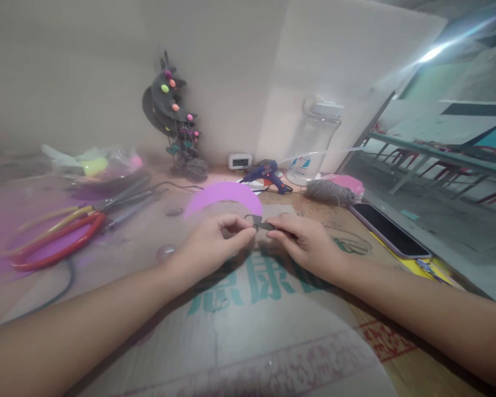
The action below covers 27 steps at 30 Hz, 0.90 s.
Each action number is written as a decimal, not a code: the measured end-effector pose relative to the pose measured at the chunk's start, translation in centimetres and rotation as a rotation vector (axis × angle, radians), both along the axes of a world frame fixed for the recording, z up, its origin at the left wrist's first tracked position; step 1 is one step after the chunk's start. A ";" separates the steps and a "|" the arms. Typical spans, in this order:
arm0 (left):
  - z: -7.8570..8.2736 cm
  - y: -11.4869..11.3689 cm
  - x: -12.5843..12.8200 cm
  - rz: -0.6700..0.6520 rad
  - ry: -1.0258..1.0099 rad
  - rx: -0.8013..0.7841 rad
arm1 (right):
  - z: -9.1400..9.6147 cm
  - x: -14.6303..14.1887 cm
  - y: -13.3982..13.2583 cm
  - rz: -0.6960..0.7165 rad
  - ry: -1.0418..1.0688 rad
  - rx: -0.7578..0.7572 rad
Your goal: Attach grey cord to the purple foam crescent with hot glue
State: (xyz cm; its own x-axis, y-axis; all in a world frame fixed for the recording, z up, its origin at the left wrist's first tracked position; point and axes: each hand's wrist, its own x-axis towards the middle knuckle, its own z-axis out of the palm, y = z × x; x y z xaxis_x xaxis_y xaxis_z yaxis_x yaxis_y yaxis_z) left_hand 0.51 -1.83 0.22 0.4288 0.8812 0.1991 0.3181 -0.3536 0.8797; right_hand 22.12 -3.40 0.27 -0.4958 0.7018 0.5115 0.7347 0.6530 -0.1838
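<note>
Between both hands, above the printed cardboard (pixel 248 331), is a small dark grey strip (pixel 261 223), perhaps felt, with a loop at its left end. My left hand (pixel 215 237) pinches the looped end between thumb and fingertips. My right hand (pixel 306 240) is closed on the strip's other end. Just behind the hands lies a purple crescent-shaped piece (pixel 227 196). A blue glue gun (pixel 268 173) rests beyond it, with a small red light showing.
Red-handled scissors (pixel 78 237) and a plastic bag (pixel 103 164) lie left. A grey crescent ornament (pixel 169 110) leans on the wall. Behind are a digital clock (pixel 240 161) and a clear bottle (pixel 314 143). Grey yarn (pixel 330 192) and a phone (pixel 391 229) lie right.
</note>
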 end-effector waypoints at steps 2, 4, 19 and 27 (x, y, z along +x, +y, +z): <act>0.0 0.0 0.0 0.002 -0.011 -0.022 | 0.0 0.0 0.0 0.000 0.030 -0.004; 0.0 0.1 -0.1 0.011 -0.016 -0.042 | 0.1 0.0 0.0 0.009 0.071 0.012; 0.3 -0.2 -0.1 0.024 -0.014 0.001 | 0.0 0.0 0.2 -0.001 -0.022 0.052; 0.1 -0.1 -0.1 -0.015 -0.030 0.001 | -0.1 0.1 0.2 -0.004 -0.020 0.042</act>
